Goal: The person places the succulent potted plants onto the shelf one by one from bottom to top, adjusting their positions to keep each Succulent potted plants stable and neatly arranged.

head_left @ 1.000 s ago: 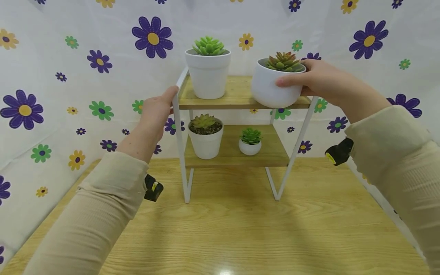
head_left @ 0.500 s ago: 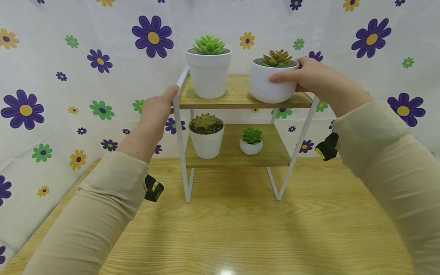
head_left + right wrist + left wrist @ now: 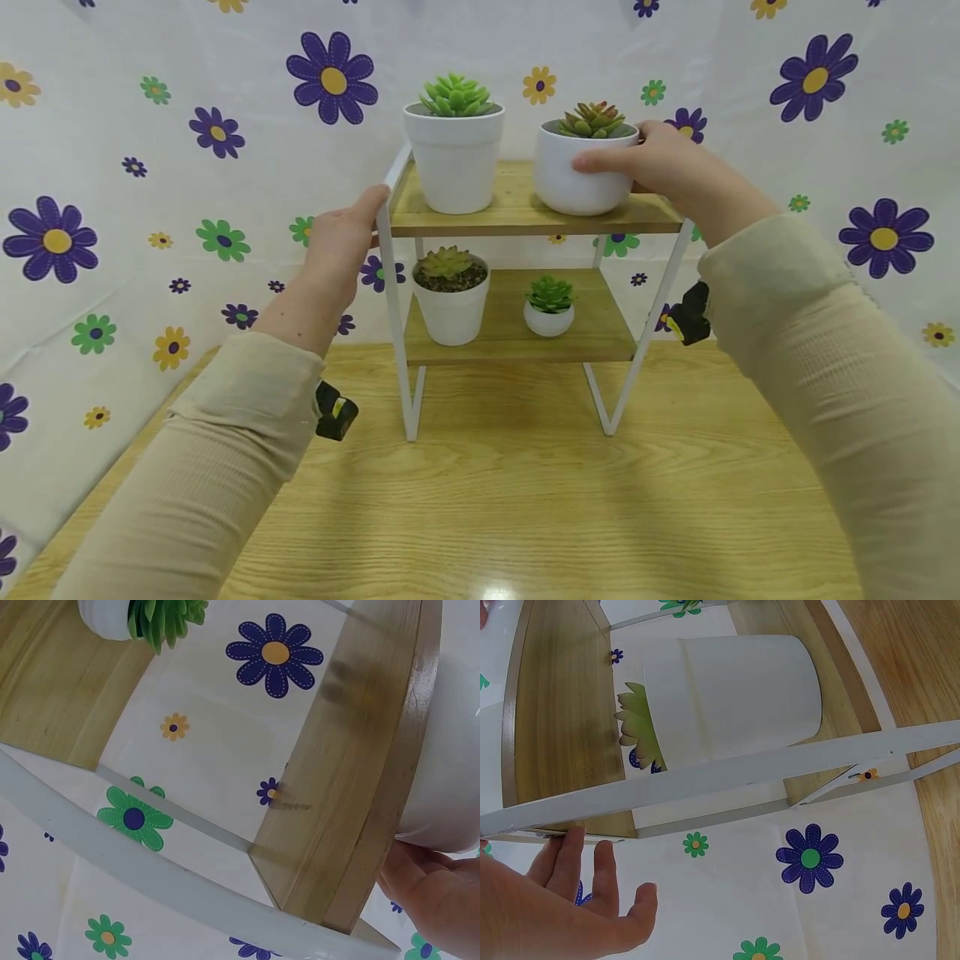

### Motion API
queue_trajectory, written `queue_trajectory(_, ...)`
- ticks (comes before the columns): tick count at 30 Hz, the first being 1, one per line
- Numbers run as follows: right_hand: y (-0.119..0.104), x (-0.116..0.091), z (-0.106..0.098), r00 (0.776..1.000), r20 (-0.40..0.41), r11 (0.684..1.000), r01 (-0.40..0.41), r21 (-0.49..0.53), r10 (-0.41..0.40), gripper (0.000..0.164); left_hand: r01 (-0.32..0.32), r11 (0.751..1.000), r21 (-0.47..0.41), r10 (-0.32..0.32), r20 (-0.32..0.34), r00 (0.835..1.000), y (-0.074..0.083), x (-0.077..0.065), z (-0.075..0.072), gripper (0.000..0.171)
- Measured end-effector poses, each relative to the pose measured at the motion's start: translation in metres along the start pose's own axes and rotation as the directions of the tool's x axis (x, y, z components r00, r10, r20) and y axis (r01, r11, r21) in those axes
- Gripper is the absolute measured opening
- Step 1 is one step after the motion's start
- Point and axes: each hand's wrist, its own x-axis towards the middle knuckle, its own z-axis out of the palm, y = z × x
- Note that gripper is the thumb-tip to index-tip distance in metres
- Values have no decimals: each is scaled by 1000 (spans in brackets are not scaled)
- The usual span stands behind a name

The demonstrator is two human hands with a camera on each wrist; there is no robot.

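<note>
My right hand [image 3: 678,171] grips a rounded white pot [image 3: 577,177] with a red-tipped green succulent, thumb on its front and the other fingers behind. The pot is upright at the right part of the upper board [image 3: 517,196] of a two-tier plant shelf. A taller white pot [image 3: 456,167] with a bright green succulent stands to its left. At the shelf's upper left corner my left hand [image 3: 337,250] holds the white frame [image 3: 390,292], thumb on top. In the left wrist view, fingers [image 3: 568,862] of that hand reach under the upper board.
The lower board [image 3: 502,337] carries a white pot [image 3: 450,315] with soil and a yellowish succulent, and a small round pot [image 3: 549,321] with a green one. The shelf stands on a wooden table [image 3: 495,500] before a flower-patterned backdrop [image 3: 150,333].
My right hand has moved left and farther back over the upper board with the rounded pot, which was tilted and is now upright. The left hand has stayed on the frame.
</note>
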Motion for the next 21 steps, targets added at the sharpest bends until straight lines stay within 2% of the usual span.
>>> queue_trajectory(8,1,0,1,1000,-6,1000,-3,-18,3,107,-12,1000,-11,12,-3,1000,0,0,0,58)
queue_trajectory(15,4,0,5,1000,-6,1000,1,-17,-1,105,9,1000,-2,-9,-3,1000,0,0,1,59)
queue_trajectory(18,4,-3,7,999,-34,1000,-15,-10,14,107,17,1000,15,-16,-11,1000,1,-1,3,61)
queue_trajectory(21,6,-9,11,995,-99,998,2,59,4,104,-5,999,38,7,-37,999,3,-2,5,64)
